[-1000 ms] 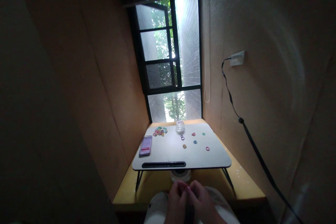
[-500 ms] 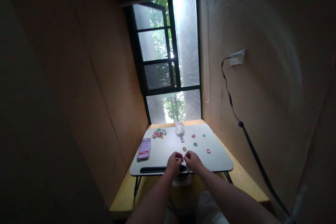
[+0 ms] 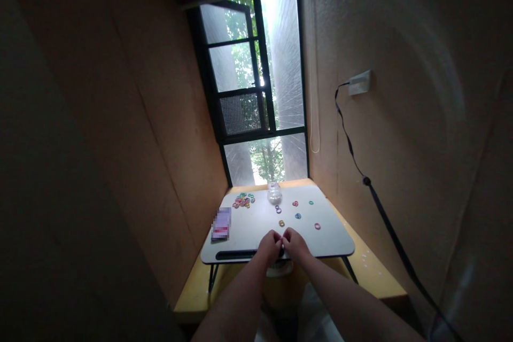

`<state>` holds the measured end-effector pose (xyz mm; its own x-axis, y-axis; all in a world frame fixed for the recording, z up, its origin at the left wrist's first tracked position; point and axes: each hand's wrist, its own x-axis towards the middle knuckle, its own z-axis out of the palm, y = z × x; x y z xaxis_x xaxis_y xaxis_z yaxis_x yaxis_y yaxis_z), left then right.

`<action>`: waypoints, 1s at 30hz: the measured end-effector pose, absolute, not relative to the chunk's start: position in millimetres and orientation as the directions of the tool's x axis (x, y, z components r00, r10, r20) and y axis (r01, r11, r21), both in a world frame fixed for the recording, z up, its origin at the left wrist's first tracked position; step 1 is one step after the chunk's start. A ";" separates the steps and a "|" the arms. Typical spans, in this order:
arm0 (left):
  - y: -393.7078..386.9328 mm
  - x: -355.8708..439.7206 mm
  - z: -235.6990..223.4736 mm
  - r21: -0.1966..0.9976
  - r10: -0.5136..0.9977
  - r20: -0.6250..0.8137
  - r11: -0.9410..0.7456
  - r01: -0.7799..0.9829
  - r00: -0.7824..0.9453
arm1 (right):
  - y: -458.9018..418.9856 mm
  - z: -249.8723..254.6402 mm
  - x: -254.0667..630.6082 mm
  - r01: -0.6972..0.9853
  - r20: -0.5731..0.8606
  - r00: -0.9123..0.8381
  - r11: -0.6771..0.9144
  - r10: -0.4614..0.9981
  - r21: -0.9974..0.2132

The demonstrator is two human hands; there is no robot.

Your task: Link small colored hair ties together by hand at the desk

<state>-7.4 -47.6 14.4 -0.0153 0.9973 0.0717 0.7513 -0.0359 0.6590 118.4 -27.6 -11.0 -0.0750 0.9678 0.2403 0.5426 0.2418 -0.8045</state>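
My left hand [image 3: 270,247] and my right hand [image 3: 294,245] meet over the front edge of the white lap table [image 3: 248,230]. Both have their fingertips pinched together round something tiny and pale pink, mostly hidden by the fingers. Just beyond them lies a yellow ring pair [image 3: 281,223], with a purple pair [image 3: 278,209] farther back. Small coloured rings like hair ties are spread to the right: a blue cluster [image 3: 297,216], a red cluster [image 3: 295,203], a pink ring [image 3: 317,226] and a green ring [image 3: 311,203]. A mixed heap of rings [image 3: 243,201] sits at the back left.
A clear jar [image 3: 274,193] stands at the table's back. On the left lies a purple, blurred-out flat item [image 3: 222,224]. A dark slot [image 3: 236,254] runs along the front edge. Walls close in on both sides; a black cable [image 3: 385,211] hangs at right.
My hands have drawn closer together, and the pinched thing is now more hidden between the fingers. The view has shifted slightly; the rings and jar keep their places on the table.
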 end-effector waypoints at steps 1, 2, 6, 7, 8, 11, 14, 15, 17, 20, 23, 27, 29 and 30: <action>-46.4 -8.2 14.9 0.648 0.998 0.061 -0.028 0.761 -0.015 | -27.2 -10.9 117.9 0.548 0.236 -0.080 0.240 0.968 -0.801; -44.9 -9.0 15.5 0.637 0.999 0.053 -0.025 0.771 -0.012 | -26.3 -10.5 117.4 0.553 0.231 -0.084 0.239 0.969 -0.798; -37.7 -12.6 18.0 0.600 0.998 0.056 -0.052 0.798 0.023 | -21.7 -5.5 116.7 0.568 0.220 -0.123 0.251 0.968 -0.784; -35.8 -13.7 18.5 0.597 0.997 0.062 -0.067 0.800 0.037 | -20.4 -3.8 117.3 0.569 0.221 -0.137 0.259 0.966 -0.780; -33.9 -15.0 18.8 0.595 0.996 0.069 -0.085 0.799 0.054 | -19.1 -2.2 118.1 0.570 0.223 -0.151 0.269 0.963 -0.776; -27.5 -20.7 17.8 0.609 0.990 0.092 -0.142 0.780 0.108 | -13.5 0.2 120.9 0.563 0.231 -0.187 0.297 0.955 -0.771; -18.2 -28.3 15.4 0.655 0.983 0.094 -0.179 0.734 0.156 | -4.0 -0.7 121.8 0.533 0.238 -0.223 0.323 0.945 -0.782; -14.1 -30.7 14.9 0.681 0.981 0.095 -0.187 0.708 0.168 | 0.0 -0.9 121.6 0.511 0.240 -0.239 0.332 0.941 -0.793; -4.6 -34.2 15.2 0.769 0.977 0.134 -0.206 0.605 0.164 | 8.6 1.2 120.7 0.411 0.265 -0.281 0.365 0.922 -0.835; 12.5 -34.6 19.4 0.852 0.963 0.239 -0.271 0.447 0.127 | 23.1 12.9 119.7 0.310 0.255 -0.307 0.350 0.917 -0.884; 32.6 -30.0 26.6 0.882 0.932 0.360 -0.354 0.312 0.041 | 42.7 30.8 120.4 0.264 0.387 -0.286 0.460 0.877 -0.848; 65.4 -21.6 32.9 0.887 0.906 0.422 -0.407 0.220 -0.023 | 78.3 42.9 122.7 0.256 0.463 -0.266 0.525 0.846 -0.812; 83.5 -18.7 31.1 0.903 0.915 0.402 -0.389 0.183 -0.041 | 97.3 39.3 122.5 0.267 0.459 -0.253 0.518 0.852 -0.813; 92.4 -17.9 29.0 0.910 0.918 0.392 -0.379 0.167 -0.052 | 106.1 35.7 121.8 0.266 0.449 -0.243 0.504 0.860 -0.822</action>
<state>-17.9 92.4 29.0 -0.0522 0.9183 0.3925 0.1671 -0.3794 0.9100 121.8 106.1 35.7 -0.2425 0.8599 0.4492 0.2661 0.5042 -0.8216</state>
